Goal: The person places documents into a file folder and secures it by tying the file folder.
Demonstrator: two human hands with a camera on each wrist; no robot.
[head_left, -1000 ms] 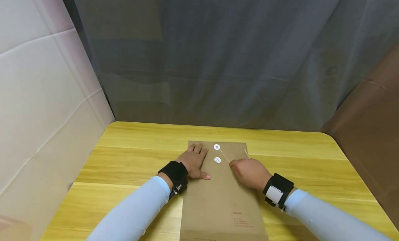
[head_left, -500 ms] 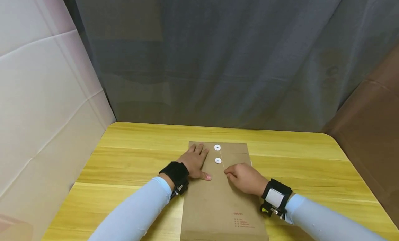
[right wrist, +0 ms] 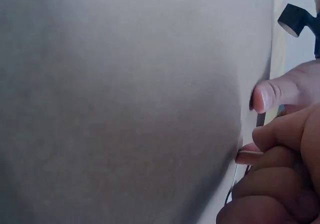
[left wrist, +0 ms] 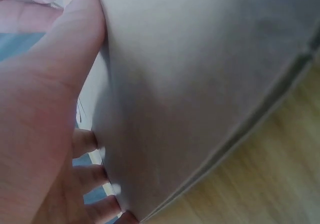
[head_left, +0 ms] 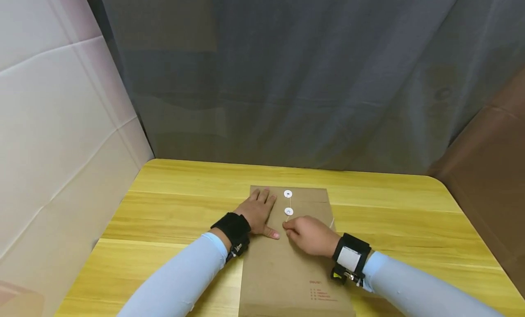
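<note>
Head view: envelope (head_left: 293, 258) lies flat mid-tabletop (head_left: 172, 203), left hand (head_left: 257, 212) pressing it with straight fingers, right hand (head_left: 310, 235) pinching the string (head_left: 289, 203) below the lower button (head_left: 289, 211); keep string taut, loop tight.

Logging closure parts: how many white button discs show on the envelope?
2: the upper disc sits on the flap, and the lower disc just below it on the envelope body, above the right hand.
</note>
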